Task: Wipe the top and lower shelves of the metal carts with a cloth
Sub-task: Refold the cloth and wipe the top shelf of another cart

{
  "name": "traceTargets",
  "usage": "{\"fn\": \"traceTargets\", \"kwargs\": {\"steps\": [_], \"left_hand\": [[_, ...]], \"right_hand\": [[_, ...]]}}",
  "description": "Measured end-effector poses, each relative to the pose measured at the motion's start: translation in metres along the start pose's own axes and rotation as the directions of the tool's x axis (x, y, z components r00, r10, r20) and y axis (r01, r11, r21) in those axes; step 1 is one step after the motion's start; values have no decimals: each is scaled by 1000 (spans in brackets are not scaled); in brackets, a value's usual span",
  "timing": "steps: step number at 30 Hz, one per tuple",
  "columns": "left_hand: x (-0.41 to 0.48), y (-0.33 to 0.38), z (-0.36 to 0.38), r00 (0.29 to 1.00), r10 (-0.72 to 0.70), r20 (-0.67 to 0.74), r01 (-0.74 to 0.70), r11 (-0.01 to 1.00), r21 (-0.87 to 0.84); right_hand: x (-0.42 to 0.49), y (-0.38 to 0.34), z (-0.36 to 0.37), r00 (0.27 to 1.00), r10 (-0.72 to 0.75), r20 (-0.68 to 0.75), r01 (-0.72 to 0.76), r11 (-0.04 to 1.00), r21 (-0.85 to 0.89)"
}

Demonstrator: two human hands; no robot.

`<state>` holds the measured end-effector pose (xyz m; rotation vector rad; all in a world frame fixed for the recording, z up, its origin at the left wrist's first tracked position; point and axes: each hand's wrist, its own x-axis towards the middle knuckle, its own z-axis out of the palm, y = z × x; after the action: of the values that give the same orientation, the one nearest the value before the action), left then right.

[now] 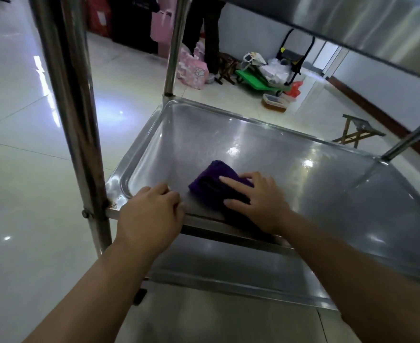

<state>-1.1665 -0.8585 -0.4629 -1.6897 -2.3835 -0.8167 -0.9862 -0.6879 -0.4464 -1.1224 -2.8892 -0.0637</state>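
Nearest you, under your forearms, the flat steel lower shelf (pixel 228 276) lies below the cloth's level; judged not yet the one in hand.

Your left hand (pixel 152 211) curls its fingers over the near rim of the shallow stainless-steel middle shelf (pixel 228 134), close to the corner by the round steel post (pixel 77 125). Likely a brace, to steady it against the push of the wipe.

Your right hand (pixel 258 199) lies flat, fingers straight and a little spread, pressing the folded dark purple cloth (pixel 211 184) onto the shelf floor near the front edge, left of centre. It grasps nothing; a flat palm spreads the pressure.

Beyond the cloth, the run toward the far rim is probably left to cover.

The underside of the steel top shelf (pixel 352 23) hangs overhead, which is why you reach in low.

Far off on the glossy tiled floor (pixel 18 144): a green platform trolley (pixel 261 82), a pink patterned bag (pixel 191 68), a person's dark trouser legs (pixel 209 33).
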Motion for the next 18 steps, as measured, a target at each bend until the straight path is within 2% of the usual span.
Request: {"fn": "traceTargets", "kwargs": {"steps": [1,2,4,5,6,7,8,10,11,13,14,15,16,17,18], "left_hand": [[1,2,1,1000,-4,-16,4,1000,8],[1,4,2,999,-14,-31,14,1000,13],[2,10,3,998,-27,-55,28,999,21],[2,12,4,998,-28,-64,30,999,30],[2,14,5,997,-27,-71,30,999,40],[1,15,6,996,-29,-81,32,999,43],[1,15,7,995,-35,-93,39,998,42],[1,14,8,993,-48,-112,52,998,36],[1,14,8,992,-48,-114,52,998,34],[0,15,9,992,-45,-114,49,998,28],[-1,15,9,992,-47,-113,50,998,24],[-1,15,9,992,-53,-113,55,998,20],[0,15,9,992,-61,-114,63,998,19],[0,16,9,991,-68,-115,71,997,22],[0,17,9,991,-73,-114,77,997,30]], "right_hand": [[3,19,-5,997,82,-3,-82,996,-25],[6,39,-9,971,239,9,-239,971,-30],[18,66,-16,811,581,70,-585,810,47],[27,69,-16,732,674,93,-680,730,65],[38,63,-14,696,711,102,-717,696,44],[49,52,-12,708,699,99,-704,710,15],[60,36,-9,763,640,91,-643,766,3],[76,2,-3,915,398,64,-400,916,21],[78,-12,0,968,247,50,-248,968,25],[72,-23,4,999,-20,41,19,999,37],[68,-16,4,995,-91,40,89,995,46],[63,-3,3,994,-102,33,101,994,45],[58,16,2,999,-48,25,47,998,36],[51,38,0,996,83,22,-84,996,33],[44,59,-3,963,269,23,-270,962,43]]}}
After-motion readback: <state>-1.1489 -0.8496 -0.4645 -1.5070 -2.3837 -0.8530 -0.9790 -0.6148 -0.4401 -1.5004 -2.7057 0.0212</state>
